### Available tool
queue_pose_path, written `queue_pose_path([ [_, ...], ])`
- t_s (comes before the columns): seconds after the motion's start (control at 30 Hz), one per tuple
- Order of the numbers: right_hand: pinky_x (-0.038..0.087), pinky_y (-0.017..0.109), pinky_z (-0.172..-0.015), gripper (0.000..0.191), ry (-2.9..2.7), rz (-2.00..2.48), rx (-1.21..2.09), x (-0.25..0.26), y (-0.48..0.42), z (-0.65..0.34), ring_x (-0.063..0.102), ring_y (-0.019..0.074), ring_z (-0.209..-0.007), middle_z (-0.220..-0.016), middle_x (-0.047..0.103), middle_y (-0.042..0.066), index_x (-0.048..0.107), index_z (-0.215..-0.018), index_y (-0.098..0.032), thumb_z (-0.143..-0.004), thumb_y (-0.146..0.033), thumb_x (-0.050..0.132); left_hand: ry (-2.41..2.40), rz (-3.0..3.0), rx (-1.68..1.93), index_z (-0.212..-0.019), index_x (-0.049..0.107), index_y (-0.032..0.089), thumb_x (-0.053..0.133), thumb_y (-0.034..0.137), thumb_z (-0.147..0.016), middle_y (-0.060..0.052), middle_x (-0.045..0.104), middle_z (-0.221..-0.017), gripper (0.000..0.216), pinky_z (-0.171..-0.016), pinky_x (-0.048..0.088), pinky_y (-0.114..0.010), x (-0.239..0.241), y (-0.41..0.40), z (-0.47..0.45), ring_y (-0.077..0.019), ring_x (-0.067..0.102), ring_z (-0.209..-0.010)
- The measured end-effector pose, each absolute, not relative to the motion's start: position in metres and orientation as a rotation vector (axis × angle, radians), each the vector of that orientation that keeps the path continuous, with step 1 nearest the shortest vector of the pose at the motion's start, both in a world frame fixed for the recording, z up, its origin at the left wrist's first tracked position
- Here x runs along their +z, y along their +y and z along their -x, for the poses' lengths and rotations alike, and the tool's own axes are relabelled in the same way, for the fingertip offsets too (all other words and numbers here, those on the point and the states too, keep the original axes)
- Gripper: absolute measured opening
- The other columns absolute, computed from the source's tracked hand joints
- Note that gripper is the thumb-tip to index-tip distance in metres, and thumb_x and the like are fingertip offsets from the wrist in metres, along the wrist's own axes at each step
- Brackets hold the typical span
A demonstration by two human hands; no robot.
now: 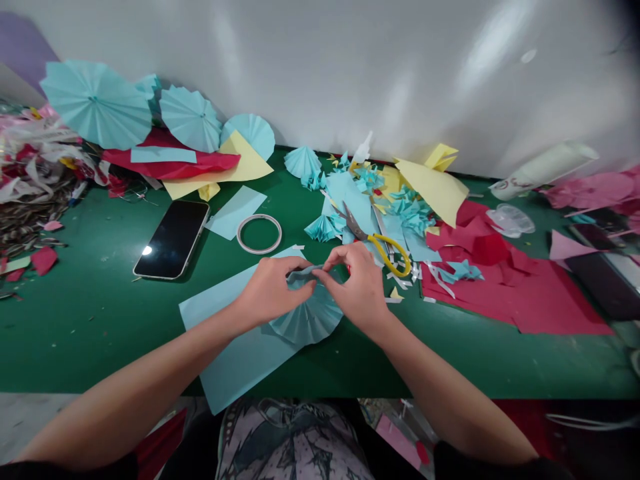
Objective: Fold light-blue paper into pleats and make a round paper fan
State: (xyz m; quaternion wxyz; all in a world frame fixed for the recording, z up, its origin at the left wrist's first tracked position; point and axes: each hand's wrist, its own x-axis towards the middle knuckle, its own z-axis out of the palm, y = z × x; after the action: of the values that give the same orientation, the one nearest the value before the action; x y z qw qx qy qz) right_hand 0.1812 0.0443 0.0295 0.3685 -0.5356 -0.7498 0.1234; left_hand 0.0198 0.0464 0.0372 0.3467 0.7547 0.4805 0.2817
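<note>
My left hand (274, 285) and my right hand (357, 283) meet over a pleated light blue paper fan (311, 321). Both pinch its upper edge between thumb and fingers. The fan spreads down towards me, partly over a flat light blue paper sheet (235, 363). Just beyond my left hand lies a ring of white tape (240, 239). Scissors (385, 252) with yellow handles rest beyond my right hand, blades pointing away to the left. The folds under my fingers are partly hidden.
A phone (173, 240) lies at the left. Finished blue paper rosettes (100, 107) lean on the wall at the back left. Blue scraps, yellow paper (434, 187) and red paper (540, 300) cover the right. A white glue bottle (363, 148) stands at the back.
</note>
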Motion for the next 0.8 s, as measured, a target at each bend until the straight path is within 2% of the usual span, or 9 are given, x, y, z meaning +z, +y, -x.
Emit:
queue_pose_path([
  [0.27, 0.039, 0.037, -0.071, 0.018, -1.901, 1.332, 0.149, 0.0265, 0.0411, -0.1811, 0.053, 0.0191, -0.074, -0.067, 0.059, 0.0, 0.052, -0.072, -0.023, -0.074, -0.033, 0.067, 1.31, -2.01, 0.723, -0.084, 0.066, 0.018, 0.048, 0.018, -0.077, 0.0, 0.069, -0.074, 0.019, -0.055, 0.038, -0.021, 0.0351, 0.0456, -0.0197, -0.0112, 0.057, -0.062],
  [0.37, 0.04, 0.036, -0.072, 0.014, -1.947, 1.309, 0.113, 0.0264, 0.0415, -0.181, 0.052, 0.0209, -0.079, -0.072, 0.062, 0.001, 0.055, -0.08, -0.023, -0.075, -0.032, 0.065, 1.323, -2.04, 0.757, -0.084, 0.065, 0.018, 0.048, 0.018, -0.077, 0.0, 0.069, -0.074, 0.019, -0.058, 0.04, -0.021, 0.034, 0.0455, -0.0197, -0.012, 0.059, -0.064],
  [0.57, 0.04, 0.036, -0.072, 0.02, -2.012, 1.284, 0.127, 0.0269, 0.0445, -0.1834, 0.053, 0.0224, -0.083, -0.078, 0.066, 0.002, 0.058, -0.092, -0.023, -0.076, -0.032, 0.065, 1.352, -2.093, 0.778, -0.083, 0.064, 0.017, 0.048, 0.018, -0.075, -0.001, 0.069, -0.074, 0.018, -0.059, 0.041, -0.021, 0.0325, 0.0465, -0.0183, -0.013, 0.061, -0.065],
  [0.8, 0.037, 0.038, -0.076, 0.016, -1.973, 1.22, 0.037, 0.0258, 0.0428, -0.1864, 0.053, 0.0204, -0.076, -0.076, 0.067, 0.002, 0.06, -0.096, -0.026, -0.08, -0.026, 0.06, 1.408, -2.139, 0.755, -0.081, 0.064, 0.018, 0.048, 0.018, -0.075, 0.0, 0.068, -0.072, 0.017, -0.057, 0.041, -0.022, 0.0304, 0.0477, -0.0177, -0.0131, 0.06, -0.062],
])
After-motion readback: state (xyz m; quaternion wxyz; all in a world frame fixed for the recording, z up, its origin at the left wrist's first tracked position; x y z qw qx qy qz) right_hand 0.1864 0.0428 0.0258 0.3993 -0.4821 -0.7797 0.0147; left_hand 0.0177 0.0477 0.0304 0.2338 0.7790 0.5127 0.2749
